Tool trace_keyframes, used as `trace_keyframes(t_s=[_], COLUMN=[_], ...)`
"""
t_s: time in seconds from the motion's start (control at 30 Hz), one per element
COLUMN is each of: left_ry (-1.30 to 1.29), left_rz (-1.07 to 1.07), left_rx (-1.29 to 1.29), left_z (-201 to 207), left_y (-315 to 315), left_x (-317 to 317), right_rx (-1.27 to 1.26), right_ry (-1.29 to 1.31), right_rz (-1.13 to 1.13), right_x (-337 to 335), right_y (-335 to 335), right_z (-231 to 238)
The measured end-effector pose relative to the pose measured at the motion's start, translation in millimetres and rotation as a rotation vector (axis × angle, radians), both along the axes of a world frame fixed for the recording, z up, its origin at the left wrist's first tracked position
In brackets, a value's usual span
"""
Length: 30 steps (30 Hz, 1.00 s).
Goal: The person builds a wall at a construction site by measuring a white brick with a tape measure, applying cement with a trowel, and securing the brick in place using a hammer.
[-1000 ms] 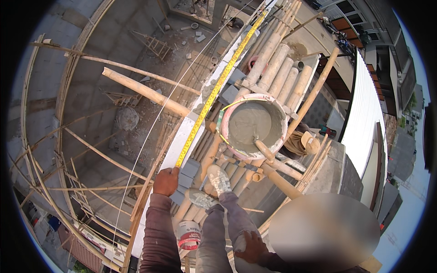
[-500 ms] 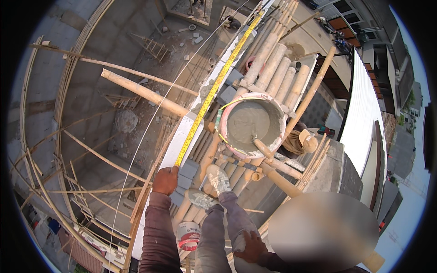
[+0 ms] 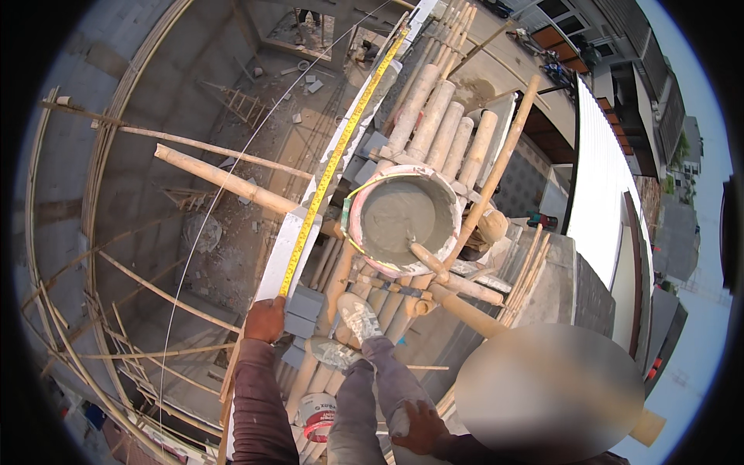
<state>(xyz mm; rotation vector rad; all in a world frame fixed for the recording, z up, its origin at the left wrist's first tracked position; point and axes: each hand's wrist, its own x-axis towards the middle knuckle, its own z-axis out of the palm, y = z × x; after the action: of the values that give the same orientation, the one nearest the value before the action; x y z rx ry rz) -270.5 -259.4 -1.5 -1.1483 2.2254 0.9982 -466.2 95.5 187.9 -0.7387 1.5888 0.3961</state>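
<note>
My left hand (image 3: 266, 319) grips the near end of a yellow measuring tape (image 3: 335, 163), which runs away from me along the top of a grey block wall (image 3: 280, 262). My right hand (image 3: 419, 426) rests on my right knee with fingers spread and holds nothing. I stand on a scaffold of bamboo poles (image 3: 434, 124). A bucket (image 3: 403, 221) full of wet grey mortar sits on the poles just ahead of my feet, and a tool handle (image 3: 428, 257) sticks out of it.
Loose grey blocks (image 3: 304, 304) lie by my left hand. A small white and red can (image 3: 316, 416) stands below my legs. Bamboo braces (image 3: 221, 180) cross the open drop on the left. Another person in a hat (image 3: 491, 225) is beside the bucket. A white wall (image 3: 601, 201) runs along the right.
</note>
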Motion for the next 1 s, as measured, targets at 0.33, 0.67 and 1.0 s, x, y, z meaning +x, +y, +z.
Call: trace_keyframes(t_s=[0.33,0.67,1.0], left_ry=[-0.006,0.023,0.316], left_rz=[-0.051,-0.084,0.671], left_rx=[-0.072,-0.063,-0.018], left_z=[-33,2,24], left_y=[3,-2,43], left_x=[33,13,26], right_rx=[-0.038,-0.021,-0.018], right_ry=[-0.015,-0.016,-0.026], right_rz=[-0.039,-0.041,-0.052], right_x=[5,6,4], right_y=[-1,11,17], right_z=[3,1,1])
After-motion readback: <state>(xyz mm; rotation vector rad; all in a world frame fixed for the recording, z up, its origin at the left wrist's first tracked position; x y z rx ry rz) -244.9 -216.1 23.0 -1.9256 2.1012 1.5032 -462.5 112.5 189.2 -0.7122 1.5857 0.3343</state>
